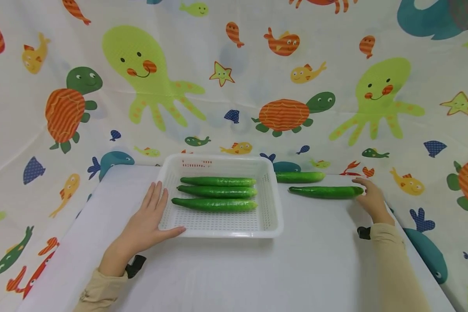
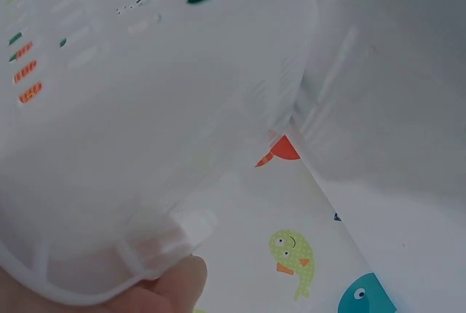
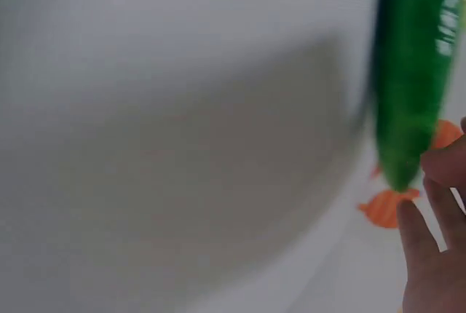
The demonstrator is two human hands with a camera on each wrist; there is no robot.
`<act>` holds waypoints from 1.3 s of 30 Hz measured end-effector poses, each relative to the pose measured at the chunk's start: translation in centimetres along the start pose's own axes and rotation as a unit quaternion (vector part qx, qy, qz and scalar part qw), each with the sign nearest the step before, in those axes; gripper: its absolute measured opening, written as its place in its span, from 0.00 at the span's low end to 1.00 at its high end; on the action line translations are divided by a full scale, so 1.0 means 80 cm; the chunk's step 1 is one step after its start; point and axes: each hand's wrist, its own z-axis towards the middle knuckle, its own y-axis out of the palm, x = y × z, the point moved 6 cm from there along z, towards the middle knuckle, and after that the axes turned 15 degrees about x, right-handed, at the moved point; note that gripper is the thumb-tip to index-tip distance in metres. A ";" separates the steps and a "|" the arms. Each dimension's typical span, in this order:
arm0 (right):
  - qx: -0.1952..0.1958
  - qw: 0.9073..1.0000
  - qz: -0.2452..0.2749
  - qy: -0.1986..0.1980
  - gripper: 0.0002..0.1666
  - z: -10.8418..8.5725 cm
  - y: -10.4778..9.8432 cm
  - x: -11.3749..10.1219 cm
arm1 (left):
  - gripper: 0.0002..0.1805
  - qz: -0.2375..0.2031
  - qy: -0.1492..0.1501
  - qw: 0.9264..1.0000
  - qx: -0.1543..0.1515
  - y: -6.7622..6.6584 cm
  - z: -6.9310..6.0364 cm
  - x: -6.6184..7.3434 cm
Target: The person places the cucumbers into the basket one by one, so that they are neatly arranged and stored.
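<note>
In the head view a white plastic basket (image 1: pixel 222 234) holds three green cucumbers (image 1: pixel 214 205) lying side by side. My left hand (image 1: pixel 146 221) rests at the basket's left front corner, fingers spread along the left side and thumb lying over the front rim. The left wrist view shows the basket wall (image 2: pixel 145 131) close up, with fingertips (image 2: pixel 186 284) at its rim. On the right, my right hand (image 1: pixel 372 203) is at the tip of a loose cucumber (image 1: pixel 323 192), its fingers loosely bent around that end. Whether they touch it is unclear in the blurred right wrist view.
Another cucumber (image 1: pixel 300 177) lies behind the loose one, close to the basket's right side. Both are on a white table (image 1: pixel 234 277). A cloth (image 1: pixel 234 86) printed with sea animals hangs behind the table and shows beyond its sides.
</note>
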 end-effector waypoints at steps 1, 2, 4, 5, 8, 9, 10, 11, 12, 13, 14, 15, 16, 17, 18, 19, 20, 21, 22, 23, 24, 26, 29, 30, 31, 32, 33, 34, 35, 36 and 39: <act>-0.004 1.000 -0.005 0.000 0.38 -0.003 0.005 0.006 | 0.65 0.000 0.000 1.000 0.000 0.000 0.000 0.000; -0.008 1.000 -0.008 -0.002 0.38 -0.006 0.008 0.010 | 0.65 0.000 0.000 1.000 0.000 0.000 0.000 0.000; -0.014 1.000 -0.009 -0.009 0.38 -0.010 0.015 0.015 | 0.65 0.001 0.000 1.000 -0.001 0.000 0.001 0.000; -0.018 1.000 -0.008 -0.012 0.39 -0.011 0.016 0.016 | 0.65 0.002 0.000 1.000 -0.001 0.000 0.001 0.000; -0.027 0.999 -0.014 -0.016 0.39 -0.014 0.017 0.016 | 0.65 0.003 0.000 1.000 -0.002 0.000 0.002 0.000; -0.026 0.999 -0.019 -0.015 0.38 -0.013 0.016 0.015 | 0.65 0.002 0.000 1.000 -0.001 0.000 0.002 0.000; -0.026 0.999 -0.026 -0.011 0.36 -0.014 0.015 0.015 | 0.65 0.002 -0.001 1.000 -0.001 0.000 0.002 0.000; -0.029 0.999 -0.032 0.002 0.35 -0.015 0.014 0.016 | 0.65 0.002 -0.001 1.000 -0.001 0.001 0.002 0.000; -0.032 0.999 -0.036 0.016 0.34 -0.016 0.012 0.017 | 0.65 0.002 0.000 1.000 0.000 0.001 0.002 0.000; -0.032 0.998 -0.039 0.029 0.32 -0.016 0.012 0.018 | 0.65 0.001 0.000 1.000 0.000 0.001 0.002 0.000; -0.034 0.998 -0.042 0.042 0.31 -0.016 0.010 0.020 | 0.65 0.001 0.000 1.000 0.000 0.001 0.002 0.000; -0.035 0.997 -0.042 0.055 0.30 -0.016 0.009 0.021 | 0.65 0.000 0.001 1.000 0.001 0.001 0.002 0.000; -0.038 0.996 -0.043 0.066 0.30 -0.016 0.008 0.021 | 0.65 0.001 0.001 1.000 0.000 0.002 0.002 0.000; -0.041 0.995 -0.045 0.073 0.29 -0.016 0.007 0.022 | 0.65 0.002 0.002 1.000 0.000 0.002 0.002 0.000; -0.044 0.995 -0.046 0.076 0.29 -0.016 0.007 0.022 | 0.65 0.002 0.003 1.000 0.001 0.002 0.002 0.000; -0.047 0.995 -0.048 0.077 0.28 -0.016 0.006 0.022 | 0.65 0.003 0.004 1.000 0.002 0.003 0.002 -0.001; -0.050 0.995 -0.048 0.075 0.28 -0.015 0.005 0.020 | 0.65 0.004 0.004 1.000 0.003 0.003 0.002 -0.001; -0.053 0.995 -0.051 0.069 0.27 -0.015 0.005 0.019 | 0.65 0.005 0.005 1.000 0.004 0.003 0.001 -0.001; -0.057 0.995 -0.054 0.062 0.27 -0.015 0.004 0.017 | 0.65 0.005 0.005 1.000 0.004 0.003 0.001 -0.002; -0.059 0.995 -0.058 0.054 0.26 -0.014 0.003 0.015 | 0.65 0.006 0.006 1.000 0.005 0.004 0.001 -0.002; -0.061 0.995 -0.059 0.045 0.25 -0.013 0.002 0.013 | 0.65 0.005 0.006 1.000 0.006 0.004 0.001 -0.002; -0.064 0.996 -0.064 0.022 0.23 -0.012 -0.001 0.007 | 0.65 0.005 0.006 1.000 0.006 0.004 0.001 -0.002; -0.061 0.996 -0.070 -0.009 0.22 -0.011 -0.005 -0.001 | 0.65 0.006 0.006 1.000 0.006 0.004 0.001 -0.003; -0.059 0.996 -0.070 -0.018 0.22 -0.010 -0.007 -0.004 | 0.65 0.006 0.006 1.000 0.007 0.004 0.001 -0.003; -0.058 0.995 -0.070 -0.025 0.21 -0.010 -0.009 -0.006 | 0.65 0.005 0.005 1.000 0.007 0.004 0.001 -0.003; -0.057 0.995 -0.071 -0.031 0.22 -0.010 -0.011 -0.008 | 0.65 0.006 0.005 1.000 0.006 0.005 0.001 -0.003; -0.056 0.995 -0.072 -0.036 0.22 -0.009 -0.013 -0.009 | 0.65 0.005 0.005 1.000 0.007 0.005 0.001 -0.002; -0.055 0.995 -0.072 -0.040 0.22 -0.009 -0.014 -0.011 | 0.65 0.006 0.006 1.000 0.007 0.005 0.001 -0.002; -0.056 0.995 -0.073 -0.041 0.22 -0.010 -0.016 -0.012 | 0.65 0.006 0.007 1.000 0.008 0.005 0.001 -0.002; -0.056 0.995 -0.075 -0.042 0.22 -0.010 -0.018 -0.013 | 0.64 0.005 0.007 1.000 0.009 0.004 0.001 -0.002; -0.051 0.995 -0.079 -0.045 0.22 -0.011 -0.024 -0.016 | 0.64 0.005 0.008 1.000 0.010 0.004 0.001 -0.002</act>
